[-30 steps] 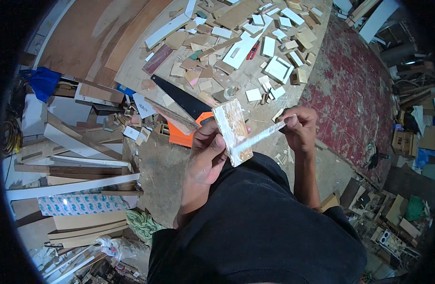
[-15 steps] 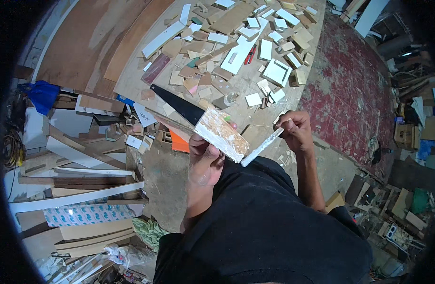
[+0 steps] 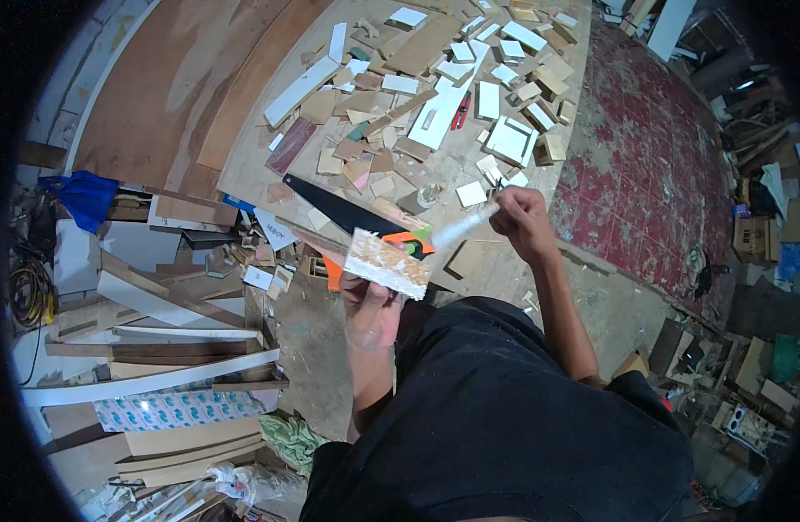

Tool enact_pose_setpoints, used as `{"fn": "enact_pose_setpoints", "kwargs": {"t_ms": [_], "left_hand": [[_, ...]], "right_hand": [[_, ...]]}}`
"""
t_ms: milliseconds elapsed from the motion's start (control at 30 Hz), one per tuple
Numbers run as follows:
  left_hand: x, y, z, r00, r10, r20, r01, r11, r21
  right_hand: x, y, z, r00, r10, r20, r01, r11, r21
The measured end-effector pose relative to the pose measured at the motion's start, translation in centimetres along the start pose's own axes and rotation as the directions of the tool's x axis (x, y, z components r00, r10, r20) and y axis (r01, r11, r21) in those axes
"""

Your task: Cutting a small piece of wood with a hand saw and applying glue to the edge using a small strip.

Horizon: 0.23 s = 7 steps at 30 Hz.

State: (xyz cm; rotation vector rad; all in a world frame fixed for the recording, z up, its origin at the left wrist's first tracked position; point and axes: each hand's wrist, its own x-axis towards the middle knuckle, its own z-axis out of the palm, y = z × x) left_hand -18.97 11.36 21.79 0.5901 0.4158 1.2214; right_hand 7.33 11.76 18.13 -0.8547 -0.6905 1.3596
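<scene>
My left hand [image 3: 371,313] is closed around the lower edge of a wood block [image 3: 384,261], whose upper face is smeared with white paste. A white-coated stick [image 3: 463,227] is pinched in my right hand [image 3: 522,223]; it looks blurred and points left toward the block, with its tip apart from it. Beyond the block, a handsaw [image 3: 330,207] with a black blade and an orange and green handle lies at the table's near edge. The block hides part of that handle. A small round container [image 3: 428,197] stands near the saw.
Wood and white board offcuts cover much of the table [image 3: 252,170]. Among them lie red-handled pliers [image 3: 461,111] and a white square piece [image 3: 510,141]. Stacked boards [image 3: 169,348] crowd the left side. Red flooring [image 3: 635,174] stretches along the right, with scrap piled beyond.
My right hand has lifted the stick up and away from the block's edge, toward the table. The block in my left hand has shifted slightly left and turned, uncovering the saw's handle.
</scene>
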Motion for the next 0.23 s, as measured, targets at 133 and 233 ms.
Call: {"fn": "enact_pose_setpoints", "kwargs": {"t_ms": [133, 233], "left_hand": [[-0.3, 1.2, -1.1, 0.985, -0.005, -0.173, 0.023, 0.994, 0.103], [-1.2, 1.4, -3.3, 0.946, -0.014, -0.324, 0.074, 0.982, 0.174]], "right_hand": [[2.9, 3.0, -2.4, 0.948, -0.013, -0.317, -0.136, 0.886, -0.443], [5.9, 7.3, -4.7, 0.943, -0.247, -0.222, -0.081, 0.478, -0.875]]}}
